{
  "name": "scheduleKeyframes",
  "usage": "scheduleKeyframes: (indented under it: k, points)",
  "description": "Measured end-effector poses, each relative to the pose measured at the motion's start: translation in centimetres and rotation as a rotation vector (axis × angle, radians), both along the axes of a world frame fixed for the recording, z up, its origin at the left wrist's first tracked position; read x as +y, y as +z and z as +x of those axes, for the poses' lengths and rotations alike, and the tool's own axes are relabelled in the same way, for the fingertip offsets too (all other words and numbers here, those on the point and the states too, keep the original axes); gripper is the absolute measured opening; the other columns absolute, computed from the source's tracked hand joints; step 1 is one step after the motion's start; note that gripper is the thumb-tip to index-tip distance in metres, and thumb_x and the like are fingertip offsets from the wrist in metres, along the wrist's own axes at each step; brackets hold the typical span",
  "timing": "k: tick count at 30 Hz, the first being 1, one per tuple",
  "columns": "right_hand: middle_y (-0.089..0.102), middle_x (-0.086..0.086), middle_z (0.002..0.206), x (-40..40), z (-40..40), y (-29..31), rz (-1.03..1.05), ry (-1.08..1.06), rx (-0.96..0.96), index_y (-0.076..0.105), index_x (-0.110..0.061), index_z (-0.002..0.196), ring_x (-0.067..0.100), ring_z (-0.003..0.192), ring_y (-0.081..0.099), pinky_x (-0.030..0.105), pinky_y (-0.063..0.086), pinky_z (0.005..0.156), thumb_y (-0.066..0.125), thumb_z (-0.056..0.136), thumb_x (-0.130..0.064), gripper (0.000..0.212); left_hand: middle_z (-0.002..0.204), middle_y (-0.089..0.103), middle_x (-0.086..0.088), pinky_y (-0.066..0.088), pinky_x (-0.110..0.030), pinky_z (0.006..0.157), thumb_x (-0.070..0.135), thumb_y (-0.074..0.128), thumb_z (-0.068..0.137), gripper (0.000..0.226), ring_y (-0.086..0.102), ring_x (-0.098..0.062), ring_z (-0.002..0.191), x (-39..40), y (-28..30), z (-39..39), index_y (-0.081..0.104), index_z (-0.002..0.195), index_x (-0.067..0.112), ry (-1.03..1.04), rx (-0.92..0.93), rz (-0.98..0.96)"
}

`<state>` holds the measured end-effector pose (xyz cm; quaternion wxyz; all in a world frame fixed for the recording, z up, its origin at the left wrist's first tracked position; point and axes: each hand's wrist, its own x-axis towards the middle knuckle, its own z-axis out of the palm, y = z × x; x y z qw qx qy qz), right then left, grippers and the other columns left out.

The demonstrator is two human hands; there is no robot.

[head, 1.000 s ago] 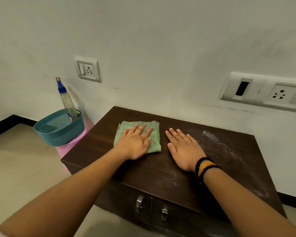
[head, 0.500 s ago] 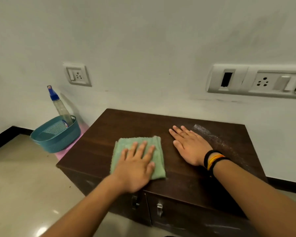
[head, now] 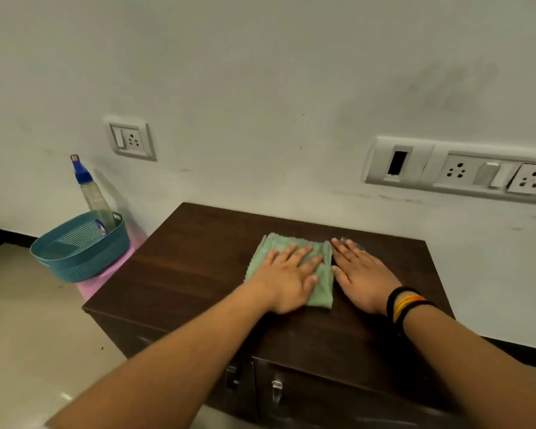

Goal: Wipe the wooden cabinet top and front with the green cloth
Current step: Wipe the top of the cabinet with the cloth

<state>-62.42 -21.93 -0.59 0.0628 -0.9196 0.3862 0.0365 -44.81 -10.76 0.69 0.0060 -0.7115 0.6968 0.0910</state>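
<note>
A dark wooden cabinet stands against the white wall. The folded green cloth lies on its top near the middle. My left hand presses flat on the cloth with fingers spread. My right hand lies flat and bare on the wood just right of the cloth, its fingers touching the cloth's edge; black and orange bands circle that wrist. Two metal handles show on the cabinet front below my arms.
A teal basket with a spray bottle in it sits on a pink stool left of the cabinet. Wall sockets and a switch panel are on the wall. Beige floor lies to the left.
My left hand has slid the cloth to the right and back across the top until it meets my right hand. The right hand has stayed pressed on the wood.
</note>
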Motion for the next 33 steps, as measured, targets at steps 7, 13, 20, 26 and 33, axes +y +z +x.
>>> scheduleKeyframes:
  k: [7,13,20,26,33]
  points:
    - [-0.006,-0.014,0.167,-0.2,-1.3,-0.7,-0.022,-0.002,-0.042,-0.001,-0.036,0.159,0.008,0.153,-0.007,0.034,0.004,0.125,0.015,0.102,-0.056,0.062,0.168,-0.007,-0.002,-0.003,-0.055,0.122,0.052,0.013,0.103,0.062,-0.01,-0.03,0.154,2.8,-0.7,1.6,-0.003,0.159,0.032,0.215,-0.016,0.008]
    - [-0.011,-0.01,0.166,0.1,-1.4,-0.3,0.006,0.011,-0.056,-0.01,-0.029,0.158,0.007,0.152,-0.01,0.031,-0.001,0.124,0.017,0.103,-0.054,0.066,0.169,-0.002,0.002,0.001,-0.051,0.123,0.051,0.014,0.104,0.058,-0.003,-0.025,0.155,-5.4,0.2,7.1,0.003,0.159,0.037,0.223,0.005,0.053]
    - [-0.012,-0.005,0.166,-0.4,-1.7,-0.5,0.016,0.034,-0.073,-0.012,-0.022,0.157,0.0,0.147,-0.012,0.024,-0.006,0.121,0.024,0.106,-0.041,0.066,0.169,-0.002,0.001,-0.004,-0.052,0.122,0.048,0.016,0.103,0.06,-0.007,-0.022,0.154,-5.1,-1.1,-2.5,0.005,0.16,0.031,0.038,0.059,0.01]
    - [-0.003,-0.009,0.167,-0.6,-2.3,-0.1,0.11,-0.029,-0.171,-0.007,-0.025,0.159,0.003,0.152,-0.003,0.021,-0.004,0.119,0.027,0.106,-0.04,0.064,0.169,-0.003,0.001,-0.001,-0.053,0.122,0.046,0.015,0.102,0.06,-0.006,-0.026,0.154,-4.2,-1.3,5.5,0.004,0.16,0.033,0.393,0.025,-0.008]
    - [0.007,-0.008,0.167,-0.9,-2.7,0.0,0.341,-0.154,-0.592,0.005,-0.027,0.159,0.002,0.151,0.006,0.016,0.004,0.117,0.032,0.108,-0.029,0.058,0.169,-0.001,0.004,-0.002,-0.05,0.123,0.048,0.015,0.104,0.058,-0.007,-0.023,0.154,-7.4,-0.8,-2.8,0.007,0.16,0.033,-0.041,0.032,-0.015]
